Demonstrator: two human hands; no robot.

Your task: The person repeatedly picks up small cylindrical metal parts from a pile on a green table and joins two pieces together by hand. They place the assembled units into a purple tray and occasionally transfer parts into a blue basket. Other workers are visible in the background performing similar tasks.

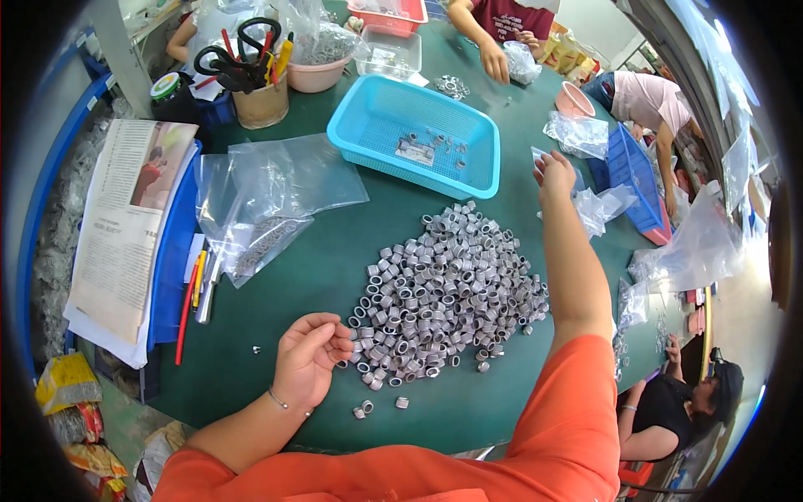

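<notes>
A large heap of small grey metal rings lies on the green table in front of me. At its left edge is my left hand, thumb and fingers curled together; whatever they hold, if anything, is too small to make out. My right arm stretches past the heap's right side. The fingers of my right hand are closed at a piece of clear plastic bag. Beyond the heap stands a blue plastic basket with a few rings and a label inside. Several loose rings lie near my left wrist.
Left are a clear bag of metal parts, pens, a newspaper and a tool pot. Plastic bags and a blue crate stand right. Co-workers' hands are across the table; another person sits right.
</notes>
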